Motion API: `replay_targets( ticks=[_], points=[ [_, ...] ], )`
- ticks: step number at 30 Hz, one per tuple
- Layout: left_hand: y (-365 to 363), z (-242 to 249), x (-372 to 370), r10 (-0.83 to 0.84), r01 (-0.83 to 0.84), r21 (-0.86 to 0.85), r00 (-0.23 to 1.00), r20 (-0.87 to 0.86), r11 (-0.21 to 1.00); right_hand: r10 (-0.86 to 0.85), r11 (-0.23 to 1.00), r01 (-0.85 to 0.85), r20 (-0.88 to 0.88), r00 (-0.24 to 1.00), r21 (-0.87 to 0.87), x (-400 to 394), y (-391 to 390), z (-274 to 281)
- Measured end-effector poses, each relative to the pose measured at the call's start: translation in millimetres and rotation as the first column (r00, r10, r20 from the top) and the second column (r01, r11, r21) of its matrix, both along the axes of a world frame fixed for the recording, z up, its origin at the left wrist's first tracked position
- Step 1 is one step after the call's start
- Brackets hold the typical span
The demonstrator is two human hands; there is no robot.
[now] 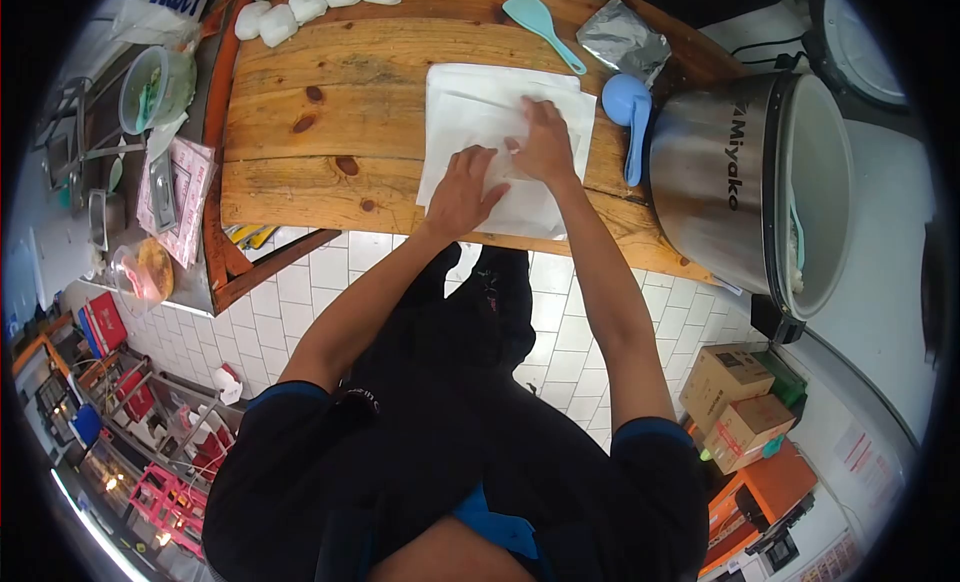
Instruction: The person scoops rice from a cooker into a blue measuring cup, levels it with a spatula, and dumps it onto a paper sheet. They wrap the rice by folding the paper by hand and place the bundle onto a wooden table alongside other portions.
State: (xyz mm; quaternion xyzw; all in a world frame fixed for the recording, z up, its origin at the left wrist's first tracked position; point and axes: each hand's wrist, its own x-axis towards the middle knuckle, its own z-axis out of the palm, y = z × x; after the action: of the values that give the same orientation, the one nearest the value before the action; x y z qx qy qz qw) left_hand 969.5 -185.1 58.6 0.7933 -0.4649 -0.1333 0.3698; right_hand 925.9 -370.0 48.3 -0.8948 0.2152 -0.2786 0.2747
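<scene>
A stack of white paper sheets (450, 97) lies near the front edge of the wooden table, its top sheet creased. My left hand (465, 192) rests on the left part of the paper, thumb apart from the fingers. Just to its right and a bit farther away, my right hand (545, 144) touches the paper with its fingers bent and thumb apart. A small pale patch shows between the two hands, but I cannot make out what it is. Closest to my right hand is a blue rice scoop (627, 102) with its handle toward me.
A large Miyako rice cooker (710, 162) stands open at the right, rice on its rim. A mint paddle (535, 20) and crumpled foil (622, 42) lie at the back. White wrapped bundles (310, 2) sit back left. A plastic tub (158, 90) is on the left counter.
</scene>
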Motion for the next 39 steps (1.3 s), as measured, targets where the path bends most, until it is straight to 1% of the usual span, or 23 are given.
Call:
replay_targets(
  ticks=[2,4,6,7,9,11,13,15,17,18,20,21,23,25,27,28,29,31,32,33,34,37,39],
  points=[
    [-1.9,0.0,7.5,-0.005,0.003,-0.025,0.999,-0.049,1.0,0.168,0.933,0.028,-0.505,0.847,0.358,12.3,-3.6,11.3],
    [0.4,6.2,6.8,-0.003,-0.001,-0.036,0.994,-0.106,0.999,0.159,0.967,-0.034,-0.493,0.855,0.252,3.1,3.0,26.0],
    [-7.5,28.4,3.6,0.256,-0.219,-0.245,0.958,0.131,0.944,0.209,0.977,-0.208,-0.393,0.895,0.045,-20.7,19.9,26.4],
    [-7.4,32.1,3.3,0.258,-0.221,-0.249,0.957,0.131,0.943,0.277,0.95,-0.308,-0.307,0.91,-0.055,-41.8,35.4,16.1],
    [-4.3,36.1,1.1,0.032,-0.046,0.017,0.877,0.479,0.999,0.232,0.971,-0.19,-0.405,0.884,0.141,-77.2,84.2,16.0],
    [14.6,16.0,12.0,-0.05,0.068,-0.016,0.855,0.517,0.998,0.178,0.983,-0.184,-0.361,0.915,0.018,-98.2,113.2,9.7],
    [43.5,2.1,15.2,0.243,-0.253,-0.058,0.803,0.544,0.966,0.125,0.982,-0.162,-0.309,0.943,-0.095,-104.5,115.0,-2.9],
    [45.8,-3.7,-10.6,0.177,-0.135,-0.121,0.863,0.474,0.983,0.131,0.983,-0.166,-0.328,0.935,-0.081,-114.0,118.5,-16.0],
    [43.7,-13.2,-23.3,-0.065,0.077,-0.03,0.959,0.277,0.997,0.099,0.991,-0.119,-0.258,0.961,-0.062,-121.4,111.7,-24.3],
    [44.5,-20.0,-23.4,0.117,-0.119,0.07,0.993,0.023,0.99,0.105,0.989,-0.129,-0.267,0.958,-0.074,-128.9,105.1,-28.2],
    [54.5,-44.6,3.6,-0.054,0.049,0.05,0.993,0.1,0.998,0.094,0.987,-0.119,-0.203,0.975,-0.112,-138.3,92.8,-22.9],
    [59.5,-54.2,15.5,-0.208,0.203,0.046,0.963,0.174,0.978,0.093,0.987,-0.117,-0.216,0.972,-0.105,-141.1,86.4,-22.3],
    [51.6,-55.5,43.5,-0.306,0.301,0.056,0.944,0.124,0.952,0.117,0.99,-0.098,-0.198,0.973,0.104,-128.6,69.2,-19.1],
    [34.1,-39.4,63.6,-0.402,0.398,0.058,0.911,0.091,0.915,0.097,0.99,-0.068,-0.255,0.962,0.122,-99.8,46.2,3.2],
    [8.3,-13.5,64.6,-0.203,0.191,0.101,0.971,0.129,0.976,-0.057,0.978,0.16,-0.56,0.827,0.137,-75.2,33.2,28.4],
    [-6.5,-13.1,64.5,-0.039,0.04,0.013,0.999,-0.033,0.999,-0.062,0.978,0.163,-0.558,0.827,0.132,-71.7,29.0,27.8],
    [-13.6,-11.4,64.6,-0.043,0.043,0.005,0.999,-0.026,0.999,0.038,0.952,0.153,-0.599,0.8,0.265,-65.9,23.9,26.8],
    [-11.7,-9.4,55.3,-0.371,0.219,0.409,0.864,0.341,0.886,0.148,0.905,0.153,-0.632,0.76,0.396,-76.4,35.5,12.0],
    [0.5,-27.6,41.7,-0.26,0.193,0.193,0.864,0.431,0.962,0.085,0.994,-0.035,-0.526,0.846,0.105,-96.1,56.3,-11.3],
    [15.0,-44.0,26.4,-0.13,0.168,-0.035,0.859,0.495,0.985,0.075,0.959,-0.173,-0.391,0.917,-0.222,-107.8,71.9,-20.9],
    [17.0,-36.9,17.6,0.018,0.03,-0.133,0.937,0.348,0.991,0.08,0.957,-0.18,-0.391,0.917,-0.228,-108.4,80.4,-15.5],
    [13.8,-34.4,15.0,0.102,-0.071,-0.166,0.978,0.182,0.984,-0.034,0.994,-0.014,-0.423,0.905,-0.11,-95.6,99.7,-0.7],
    [9.5,-22.3,9.1,0.097,-0.073,-0.226,0.991,0.094,0.971,-0.148,0.945,0.177,-0.123,0.981,0.276,-83.4,96.2,11.3]
  ],
)
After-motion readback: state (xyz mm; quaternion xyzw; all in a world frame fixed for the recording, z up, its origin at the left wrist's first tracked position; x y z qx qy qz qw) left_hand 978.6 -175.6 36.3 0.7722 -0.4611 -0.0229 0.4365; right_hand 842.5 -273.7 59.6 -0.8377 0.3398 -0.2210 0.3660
